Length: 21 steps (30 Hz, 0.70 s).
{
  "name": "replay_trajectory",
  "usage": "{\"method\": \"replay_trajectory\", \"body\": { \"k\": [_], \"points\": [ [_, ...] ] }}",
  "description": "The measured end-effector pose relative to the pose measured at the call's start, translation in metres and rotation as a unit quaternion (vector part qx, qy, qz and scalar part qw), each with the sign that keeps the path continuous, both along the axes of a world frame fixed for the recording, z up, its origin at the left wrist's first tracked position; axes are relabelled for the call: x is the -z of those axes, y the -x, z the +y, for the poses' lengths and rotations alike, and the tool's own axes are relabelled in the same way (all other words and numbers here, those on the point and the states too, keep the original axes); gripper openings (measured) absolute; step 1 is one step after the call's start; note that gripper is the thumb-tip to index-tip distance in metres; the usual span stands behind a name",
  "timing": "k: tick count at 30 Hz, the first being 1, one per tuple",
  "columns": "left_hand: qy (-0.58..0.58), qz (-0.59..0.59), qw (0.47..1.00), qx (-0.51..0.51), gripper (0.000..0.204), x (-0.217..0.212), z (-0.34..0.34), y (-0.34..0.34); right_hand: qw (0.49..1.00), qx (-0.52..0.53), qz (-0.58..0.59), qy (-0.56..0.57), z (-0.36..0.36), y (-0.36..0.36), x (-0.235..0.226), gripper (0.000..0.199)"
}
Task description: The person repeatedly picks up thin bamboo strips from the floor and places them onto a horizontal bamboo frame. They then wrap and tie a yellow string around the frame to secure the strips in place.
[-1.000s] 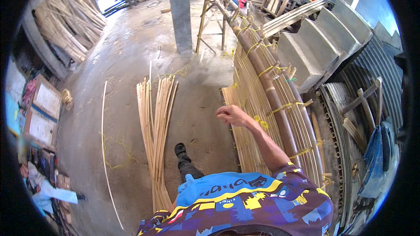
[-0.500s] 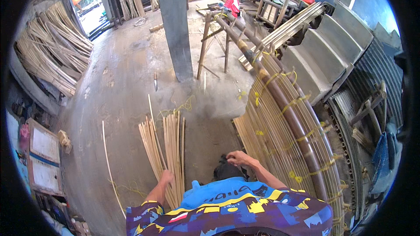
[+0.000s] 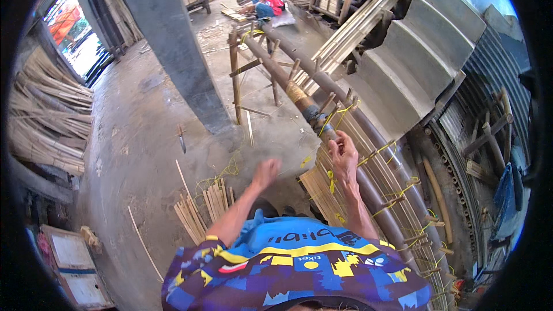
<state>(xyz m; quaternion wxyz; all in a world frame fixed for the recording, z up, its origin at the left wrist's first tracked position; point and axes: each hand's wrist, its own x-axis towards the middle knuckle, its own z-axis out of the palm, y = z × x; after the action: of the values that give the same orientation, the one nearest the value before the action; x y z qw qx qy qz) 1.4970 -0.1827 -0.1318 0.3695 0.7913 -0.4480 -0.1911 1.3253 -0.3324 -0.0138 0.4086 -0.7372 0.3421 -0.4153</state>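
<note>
My right hand rests with fingers spread on a long tied bundle of bamboo strips that leans on a rack of brown poles. Yellow ties bind the strips just below the hand. My left hand hangs in the air in a loose fist, holding nothing that I can see, above the concrete floor. A loose pile of split bamboo strips lies on the floor under my left forearm.
A grey concrete pillar stands ahead. A person in a red shirt sits at the far end. Bamboo stacks line the left wall. Stepped grey sheets and corrugated metal lie on the right.
My view has turned up along the pole rack. My right hand has risen from near my body onto the tied bundle; my left hand has lifted off the floor strips.
</note>
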Motion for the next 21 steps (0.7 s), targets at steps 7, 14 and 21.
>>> {"method": "replay_trajectory", "body": {
  "k": [7,14,21],
  "points": [
    [0.227,0.069,0.929,0.285,0.032,-0.167,-0.224,-0.053,0.947,0.178,0.24,0.116,-0.028,-0.053,0.006,0.036],
    [0.054,0.056,0.779,0.622,0.032,-0.154,-0.294,-0.05,0.903,0.26,0.338,0.061,-0.019,-0.062,0.001,0.01],
    [-0.104,-0.052,0.683,0.722,0.022,-0.117,-0.327,-0.049,0.953,0.297,0.054,0.037,0.005,-0.074,-0.051,0.027]
  ]
}}
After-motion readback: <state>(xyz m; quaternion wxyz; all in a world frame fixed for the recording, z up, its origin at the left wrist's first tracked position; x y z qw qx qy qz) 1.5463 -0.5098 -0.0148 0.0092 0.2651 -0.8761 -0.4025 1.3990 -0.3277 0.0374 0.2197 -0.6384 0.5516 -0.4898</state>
